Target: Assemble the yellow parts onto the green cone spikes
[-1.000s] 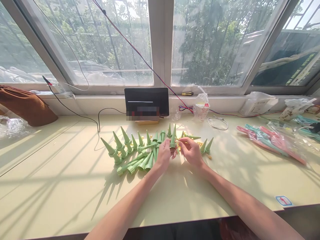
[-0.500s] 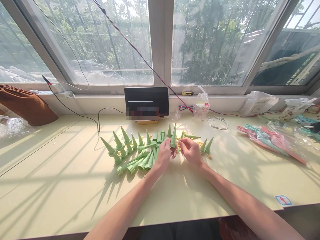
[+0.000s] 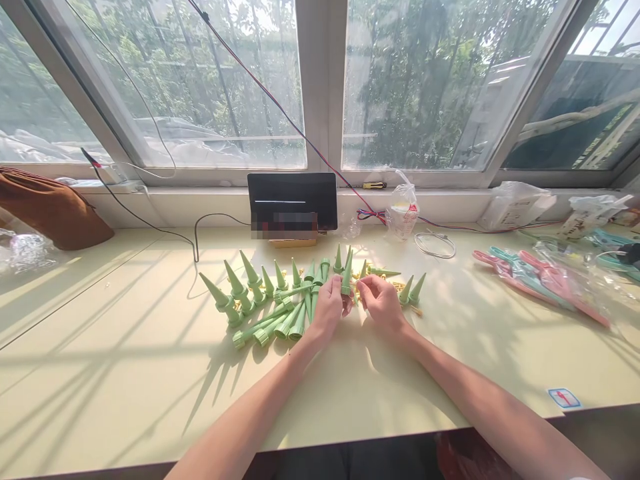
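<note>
My left hand (image 3: 327, 308) is closed round the base of an upright green plastic cone spike (image 3: 346, 275) above the pale table (image 3: 125, 373). My right hand (image 3: 381, 301) sits just to its right, fingertips pinched on a small yellow piece (image 3: 358, 287) beside the cone's base. A heap of several green cone spikes (image 3: 265, 303) lies and stands to the left of my hands. Two more green cones (image 3: 412, 291) stand to the right, with small yellow bits scattered near them.
A dark tablet (image 3: 293, 202) leans on the window ledge behind the spikes, a black cable running left. A tied plastic bag (image 3: 403, 212) and coiled white cable (image 3: 435, 245) lie behind right. Bagged pink and teal tools (image 3: 540, 280) lie far right. A brown pouch (image 3: 50, 210) sits far left.
Both hands stay at the same spot with the cone and the yellow piece; only the camera has shifted slightly.
</note>
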A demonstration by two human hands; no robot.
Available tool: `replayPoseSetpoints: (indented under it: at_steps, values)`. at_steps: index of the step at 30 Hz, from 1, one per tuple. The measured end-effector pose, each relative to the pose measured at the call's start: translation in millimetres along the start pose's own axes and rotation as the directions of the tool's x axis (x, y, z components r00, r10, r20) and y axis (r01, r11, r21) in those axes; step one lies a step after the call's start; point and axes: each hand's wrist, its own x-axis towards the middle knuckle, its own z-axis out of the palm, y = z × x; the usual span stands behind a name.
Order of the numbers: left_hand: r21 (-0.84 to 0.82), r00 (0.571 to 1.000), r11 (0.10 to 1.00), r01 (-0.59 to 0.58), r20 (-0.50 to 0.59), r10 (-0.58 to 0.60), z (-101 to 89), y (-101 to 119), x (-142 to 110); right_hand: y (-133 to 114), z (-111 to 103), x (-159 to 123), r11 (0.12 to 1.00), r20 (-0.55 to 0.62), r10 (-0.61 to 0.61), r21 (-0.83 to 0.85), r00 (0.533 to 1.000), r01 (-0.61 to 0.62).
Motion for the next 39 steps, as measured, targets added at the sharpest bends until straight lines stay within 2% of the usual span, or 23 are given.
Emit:
replayPoseSetpoints:
  at_steps: [8, 16, 33, 39]
  values:
    - [0.051, 0.996, 0.995, -0.091, 0.029, 0.09, 0.1, -1.7, 1.3, -1.6, -0.3, 0.6, 1.0, -0.002, 0.016, -0.008, 1.0, -0.016]
    - [0.143, 0.991, 0.981, -0.132, 0.051, 0.126, -0.8, -2.1, 0.4, -1.1, -0.8, 1.3, 0.999, 0.004, 0.035, -0.029, 0.999, -0.035]
    - [0.239, 0.984, 0.956, -0.168, 0.096, 0.149, -3.3, -8.1, -0.4, 0.8, -0.4, 2.6, 0.998, -0.028, 0.044, -0.033, 0.999, -0.045]
    - [0.285, 0.985, 0.942, -0.174, 0.053, 0.166, -2.1, -6.9, -2.1, -0.8, -1.0, 2.0, 0.998, -0.042, 0.059, -0.035, 0.997, -0.061]
